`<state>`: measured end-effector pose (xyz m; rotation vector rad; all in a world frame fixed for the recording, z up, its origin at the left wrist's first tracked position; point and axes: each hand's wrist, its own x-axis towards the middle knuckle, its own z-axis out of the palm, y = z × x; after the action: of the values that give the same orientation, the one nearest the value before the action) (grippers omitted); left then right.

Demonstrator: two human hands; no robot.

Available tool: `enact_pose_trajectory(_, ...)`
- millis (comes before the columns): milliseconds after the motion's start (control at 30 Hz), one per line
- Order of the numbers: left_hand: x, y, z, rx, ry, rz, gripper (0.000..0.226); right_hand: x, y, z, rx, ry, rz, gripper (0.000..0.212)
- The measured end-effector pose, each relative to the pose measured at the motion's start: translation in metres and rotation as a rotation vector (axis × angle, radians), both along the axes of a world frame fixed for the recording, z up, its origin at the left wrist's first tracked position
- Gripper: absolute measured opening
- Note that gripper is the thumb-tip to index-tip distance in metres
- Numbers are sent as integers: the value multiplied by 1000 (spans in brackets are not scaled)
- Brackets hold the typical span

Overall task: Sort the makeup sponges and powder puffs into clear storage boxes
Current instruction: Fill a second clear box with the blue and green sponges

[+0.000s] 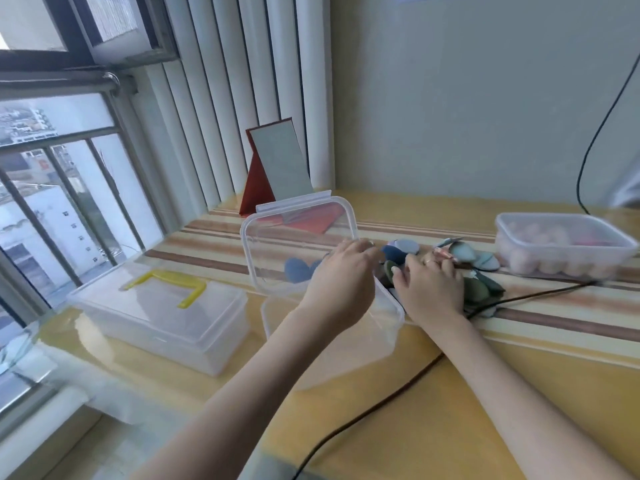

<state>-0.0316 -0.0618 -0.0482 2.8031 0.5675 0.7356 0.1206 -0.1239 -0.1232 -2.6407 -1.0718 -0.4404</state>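
My left hand [341, 271] grips the right edge of a clear lid [294, 237], held tilted up over an open clear storage box [346, 341] at the table's middle. Blue sponges [301, 270] show through the lid. My right hand [431, 289] rests on a pile of powder puffs just right of the box, fingers curled, thumb pinching a dark green puff [388, 271]. Around it lie a navy puff [394, 254], a grey-blue puff [408, 245], teal puffs [465, 252] and more green puffs [483, 289]. Part of the pile is hidden under my hand.
A clear box of pink sponges [561, 244] stands at the right. A closed clear box with a yellow handle [162, 306] sits at the left near the window. A red folding mirror [277, 168] stands behind. A black cable [381, 403] crosses the yellow striped table.
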Motion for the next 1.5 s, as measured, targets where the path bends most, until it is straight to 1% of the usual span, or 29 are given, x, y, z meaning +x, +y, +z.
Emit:
enact_pose_trajectory(133,22,0,-3,-270,-187,-66,30,0,0,-5,37,-37,14,36)
enact_pose_trajectory(233,26,5,-9,-439,-319,-61,26,-2,-2,-6,50,-69,54,38)
enact_pose_trajectory(300,27,6,-10,-629,-425,-56,22,1,-4,1,175,-39,69,41)
enact_pose_trajectory(333,26,6,-9,-734,-457,-50,19,2,-6,8,299,-15,72,42)
enact_pose_trajectory(400,25,7,-6,-968,-425,-65,16,-3,-6,30,677,50,108,45)
enact_pose_trajectory(433,25,8,-5,-1104,-370,-99,23,-8,-3,41,881,76,152,47)
enact_pose_trajectory(467,25,9,-4,-1238,-305,-151,33,-15,3,50,1030,110,218,48)
enact_pose_trajectory(500,25,9,-4,-1349,-246,-210,42,-23,10,58,1101,146,300,46)
enact_pose_trajectory(533,25,9,-4,-1438,-213,-258,47,-31,17,63,1103,188,382,41)
enact_pose_trajectory(600,26,12,-4,-1543,-242,-281,46,-42,27,65,1002,270,490,29)
enact_pose_trajectory(633,26,14,-4,-1545,-292,-259,42,-42,30,62,952,296,512,25)
enact_pose_trajectory(667,25,17,-5,-1504,-354,-217,37,-41,30,61,923,305,517,21)
enact_pose_trajectory(733,23,24,-7,-1329,-475,-80,24,-32,27,61,909,229,467,19)
enact_pose_trajectory(767,23,28,-8,-1229,-520,-11,21,-23,23,62,917,169,395,19)
enact_pose_trajectory(833,23,32,-11,-1044,-549,66,22,4,11,61,885,103,155,15)
enact_pose_trajectory(867,23,32,-13,-965,-542,70,24,21,3,59,799,111,20,15)
enact_pose_trajectory(900,24,30,-15,-890,-528,60,27,37,-6,55,668,151,-91,19)
enact_pose_trajectory(933,25,28,-17,-826,-504,45,30,51,-14,51,533,205,-166,23)
enact_pose_trajectory(967,26,26,-19,-781,-473,31,33,62,-20,47,442,253,-210,28)
enact_pose_trajectory(1000,27,24,-20,-760,-445,21,35,71,-23,44,402,280,-233,32)
enact_pose_trajectory(1067,29,21,-21,-740,-399,19,37,85,-24,37,342,329,-233,40)
enact_pose_trajectory(1100,29,20,-21,-720,-376,28,37,89,-22,34,286,387,-217,44)
enact_pose_trajectory(1167,29,20,-22,-681,-349,42,38,95,-17,28,200,513,-172,44)
enact_pose_trajectory(1233,28,19,-24,-659,-343,46,38,96,-15,25,244,549,-140,45)
enact_pose_trajectory(1300,28,19,-24,-643,-338,46,36,99,-16,28,301,517,-137,51)
enact_pose_trajectory(1333,28,19,-23,-636,-334,44,36,102,-17,32,304,509,-141,53)
enact_pose_trajectory(1400,28,18,-22,-609,-330,40,36,106,-21,43,289,553,-147,54)
enact_pose_trajectory(1500,25,15,-18,-532,-369,40,38,106,-29,67,259,623,-120,48)
